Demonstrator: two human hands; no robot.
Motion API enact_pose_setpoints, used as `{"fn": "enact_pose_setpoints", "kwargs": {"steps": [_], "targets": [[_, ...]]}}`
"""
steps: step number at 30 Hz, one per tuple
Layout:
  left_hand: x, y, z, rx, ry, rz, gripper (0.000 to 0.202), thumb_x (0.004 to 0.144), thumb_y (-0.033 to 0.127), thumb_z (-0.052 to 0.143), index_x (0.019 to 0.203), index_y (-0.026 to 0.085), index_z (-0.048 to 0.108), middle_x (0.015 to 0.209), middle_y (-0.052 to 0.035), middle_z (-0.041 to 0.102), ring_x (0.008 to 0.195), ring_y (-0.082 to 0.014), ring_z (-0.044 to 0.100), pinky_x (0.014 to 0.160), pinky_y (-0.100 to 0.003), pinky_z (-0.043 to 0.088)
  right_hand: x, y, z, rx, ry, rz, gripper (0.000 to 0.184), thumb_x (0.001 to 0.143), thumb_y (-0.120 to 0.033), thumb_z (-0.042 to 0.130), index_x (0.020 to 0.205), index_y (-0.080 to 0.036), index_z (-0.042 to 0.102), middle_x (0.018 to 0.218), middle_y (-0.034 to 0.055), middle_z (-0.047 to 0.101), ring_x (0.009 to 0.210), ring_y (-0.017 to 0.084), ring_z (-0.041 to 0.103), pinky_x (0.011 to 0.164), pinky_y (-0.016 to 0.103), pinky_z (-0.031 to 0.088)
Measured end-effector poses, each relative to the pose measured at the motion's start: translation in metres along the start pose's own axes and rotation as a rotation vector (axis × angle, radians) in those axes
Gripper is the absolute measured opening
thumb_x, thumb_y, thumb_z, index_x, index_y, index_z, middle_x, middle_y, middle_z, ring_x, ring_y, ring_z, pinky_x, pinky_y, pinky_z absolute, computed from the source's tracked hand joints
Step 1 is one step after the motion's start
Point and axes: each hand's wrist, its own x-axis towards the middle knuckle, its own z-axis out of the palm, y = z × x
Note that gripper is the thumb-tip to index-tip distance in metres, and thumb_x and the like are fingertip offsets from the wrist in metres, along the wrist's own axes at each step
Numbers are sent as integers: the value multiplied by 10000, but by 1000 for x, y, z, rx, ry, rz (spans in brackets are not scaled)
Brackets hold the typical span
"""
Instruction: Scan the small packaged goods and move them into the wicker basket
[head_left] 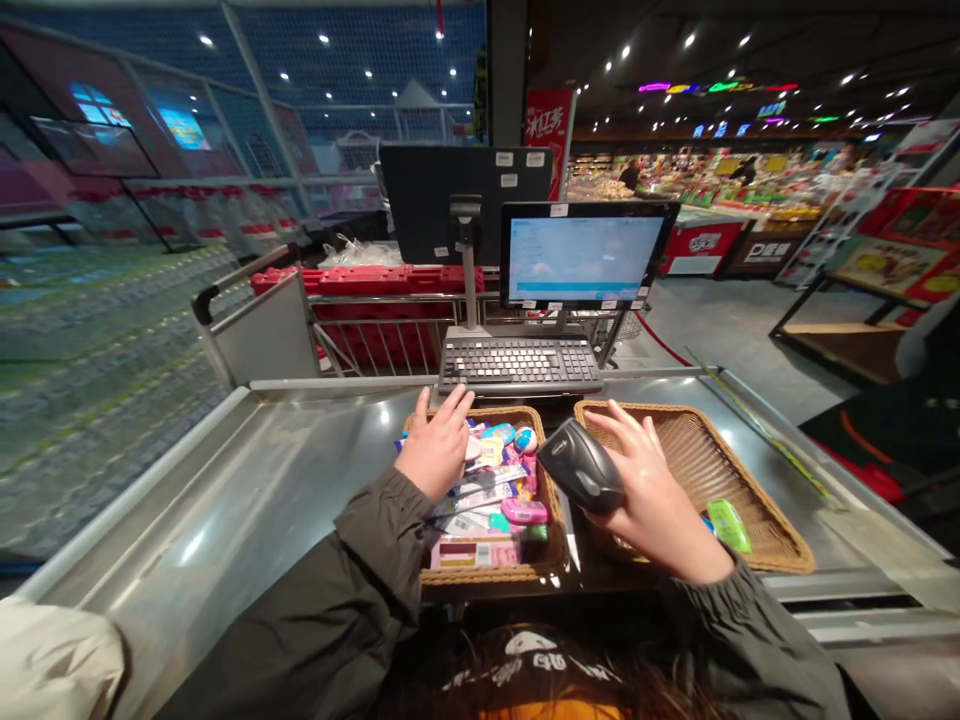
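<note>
Two shallow baskets of woven tan wicker, each with a braided rim, sat side by side at a dull, streaky steel counter (315, 440). The left basket (487, 575) was heaped with small goods (484, 485), mostly flat glossy packets, among them a rounded pink case (523, 511). In the right basket (705, 455) I could see a bright green, smooth-edged item (727, 526) near the front, with a bit of something blue beside it. Behind them stood a black keyboard (517, 362) with pale-marked keys and a flat, lit screen (581, 250).

The person's left arm reached forward, its dark, crinkled sleeve ending at the wrist. The left hand (437, 450) was palm down above the left basket's far left part, fingers loosely spread and pointing to the keyboard's front edge; whether they touched anything, I couldn't tell. The right hand (649, 485) held a matte black scanner (581, 468), rounded and bulky, against its thumb side, the thumb mostly hidden. Its other fingers fanned out past the scanner, which lay to their left, over the space between the baskets.
</note>
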Motion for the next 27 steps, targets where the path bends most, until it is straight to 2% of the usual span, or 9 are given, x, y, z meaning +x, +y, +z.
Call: {"fn": "enact_pose_setpoints", "kwargs": {"steps": [6, 13, 16, 19, 22, 27], "targets": [[-20, 13, 24, -71, -138, 101, 250, 793, 336, 595, 899, 158, 733, 1478, -158, 469, 1431, -329, 321, 1193, -627, 87, 0, -1, 4, -1, -32, 7, 453, 747, -288, 620, 1187, -182, 604, 1434, 181, 458, 1449, 405, 240, 1093, 749, 192], [-7, 36, 47, -105, -191, 184, 364, 825, 396, 565, 1001, 127, 736, 1489, -179, 447, 1430, -352, 299, 1188, -636, 75, -9, 1, 5, -4, -26, 35, 421, 767, -328, 624, 1165, -194, 597, 1450, 167, 447, 1453, 392, 234, 1107, 733, 188], [-1, 40, 54, -108, -183, 198, 375, 833, 412, 558, 996, 128, 741, 1492, -181, 441, 1427, -367, 299, 1182, -647, 76, -13, 2, 3, -12, -24, 43, 469, 759, -324, 629, 1209, -200, 577, 1456, 163, 443, 1453, 385, 239, 1118, 721, 179], [4, 43, 59, -112, -166, 218, 353, 819, 390, 571, 986, 132, 743, 1492, -181, 442, 1421, -368, 311, 1183, -644, 66, -18, 4, 0, -29, -19, 66, 533, 760, -294, 616, 1279, -200, 537, 1449, 163, 447, 1455, 377, 240, 1126, 712, 171], [10, 47, 62, -118, -165, 233, 338, 829, 385, 559, 980, 143, 740, 1497, -169, 440, 1426, -352, 317, 1182, -643, 89, -22, 8, -2, -50, -20, 93, 522, 758, -265, 607, 1271, -191, 543, 1452, 161, 444, 1455, 383, 234, 1130, 710, 163], [20, 54, 54, -146, -154, 225, 515, 816, 549, 595, 1140, 157, 677, 1526, -168, 396, 1431, -344, 317, 1171, -645, 147, -31, 21, -12, -78, 4, 132, 438, 769, -266, 589, 1197, -173, 580, 1444, 173, 454, 1451, 389, 240, 1121, 716, 177]]}}
